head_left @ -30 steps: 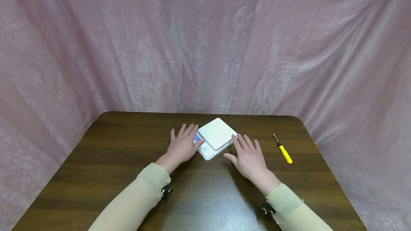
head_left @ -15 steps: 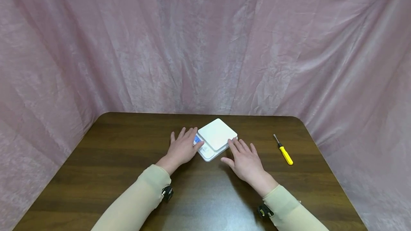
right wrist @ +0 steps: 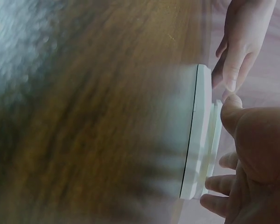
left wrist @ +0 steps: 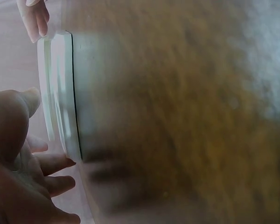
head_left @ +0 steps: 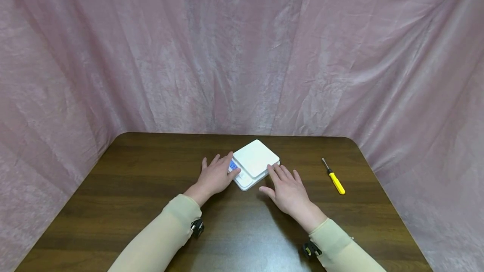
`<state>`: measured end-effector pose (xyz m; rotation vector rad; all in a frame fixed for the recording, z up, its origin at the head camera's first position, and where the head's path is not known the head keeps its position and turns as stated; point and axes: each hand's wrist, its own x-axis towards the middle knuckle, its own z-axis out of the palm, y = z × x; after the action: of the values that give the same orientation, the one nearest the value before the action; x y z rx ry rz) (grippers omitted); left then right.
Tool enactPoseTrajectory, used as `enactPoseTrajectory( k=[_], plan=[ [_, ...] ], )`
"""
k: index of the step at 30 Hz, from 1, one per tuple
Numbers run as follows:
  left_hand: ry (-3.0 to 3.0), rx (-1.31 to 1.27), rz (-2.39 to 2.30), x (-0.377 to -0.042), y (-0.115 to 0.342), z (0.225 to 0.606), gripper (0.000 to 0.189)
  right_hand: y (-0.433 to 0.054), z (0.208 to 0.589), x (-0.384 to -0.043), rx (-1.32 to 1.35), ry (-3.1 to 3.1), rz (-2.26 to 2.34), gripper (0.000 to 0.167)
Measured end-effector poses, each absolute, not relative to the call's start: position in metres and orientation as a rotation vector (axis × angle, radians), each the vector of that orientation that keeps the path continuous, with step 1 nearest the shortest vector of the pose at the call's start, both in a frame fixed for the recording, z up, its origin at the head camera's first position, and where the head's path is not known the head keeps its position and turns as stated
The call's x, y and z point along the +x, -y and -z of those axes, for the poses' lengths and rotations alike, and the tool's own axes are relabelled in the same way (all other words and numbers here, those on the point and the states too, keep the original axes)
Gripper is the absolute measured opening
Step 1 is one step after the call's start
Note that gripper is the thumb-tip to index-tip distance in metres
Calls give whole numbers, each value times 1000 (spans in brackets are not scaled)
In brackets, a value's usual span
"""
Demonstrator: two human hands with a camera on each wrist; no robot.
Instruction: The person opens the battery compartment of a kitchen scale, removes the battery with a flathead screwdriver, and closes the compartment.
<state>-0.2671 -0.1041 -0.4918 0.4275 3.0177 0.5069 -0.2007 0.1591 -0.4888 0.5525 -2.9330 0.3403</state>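
Note:
A flat white digital kitchen scale (head_left: pixel 256 158) lies turned at an angle near the back middle of the table, nothing on its square plate. Its lit blue display (head_left: pixel 232 165) shows beside my left hand (head_left: pixel 214 178). That hand is spread along the scale's left side, with the thumb reaching over the panel near the display. On the other side my right hand (head_left: pixel 289 190) has its fingers outstretched, fingertips right at the plate's near right edge. Seen from the right wrist, the scale (right wrist: pixel 203 135) stands edge-on beside the fingers (right wrist: pixel 219 184).
A yellow-handled screwdriver (head_left: pixel 336 181) lies to the right of my right hand, shaft pointing away. The dark wooden table (head_left: pixel 124 188) has rounded far corners, and a pink curtain (head_left: pixel 242 53) hangs behind it.
My right hand has shifted slightly left and nearer to me, its fingertips coming to the scale's edge. The left hand's fingers have drawn back a little, and more of the display shows.

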Motion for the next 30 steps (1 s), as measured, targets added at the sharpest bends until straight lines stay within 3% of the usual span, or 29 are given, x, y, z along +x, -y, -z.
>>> enactPoseTrajectory(
  k=[15, 30],
  plan=[
    [-2989, 497, -580, -260, 104, 491, 80, -158, 486, -195, 608, 2981, -429, 86],
    [-2982, 618, -619, -243, 98, 492, 80, -163, 490, -195, 589, 2973, -406, 82]
  ],
)
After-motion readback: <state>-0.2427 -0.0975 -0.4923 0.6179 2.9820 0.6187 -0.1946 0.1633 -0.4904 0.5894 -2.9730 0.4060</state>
